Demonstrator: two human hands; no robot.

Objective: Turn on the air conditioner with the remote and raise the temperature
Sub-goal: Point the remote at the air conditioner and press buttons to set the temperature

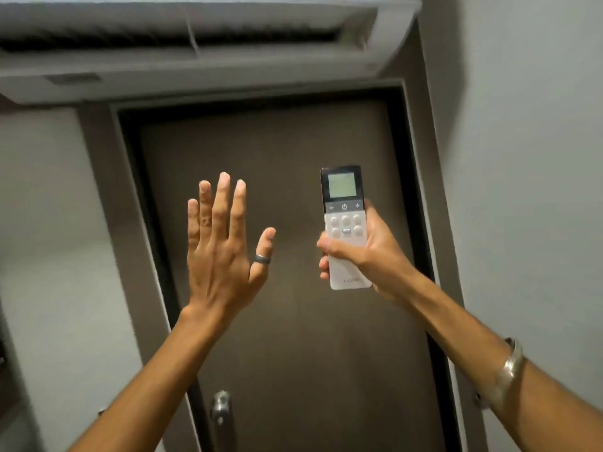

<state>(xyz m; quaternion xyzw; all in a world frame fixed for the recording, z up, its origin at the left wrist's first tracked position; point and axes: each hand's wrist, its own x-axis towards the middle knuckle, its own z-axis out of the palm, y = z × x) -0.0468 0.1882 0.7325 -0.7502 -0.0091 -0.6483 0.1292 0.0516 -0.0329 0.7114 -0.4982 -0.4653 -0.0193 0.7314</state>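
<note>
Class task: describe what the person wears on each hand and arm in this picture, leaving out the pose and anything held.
Both forearms are bare, with no sleeves in view. The left hand has a dark grey band ring on the thumb and a small dark mark on a finger, too blurred to identify. The right hand shows no rings; the right forearm carries a wide silver metal bangle.

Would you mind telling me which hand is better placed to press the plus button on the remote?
The right hand, I think: it already grips the remote upright beneath the air conditioner, beside the plus button. The left hand is open, apart from it.
</note>
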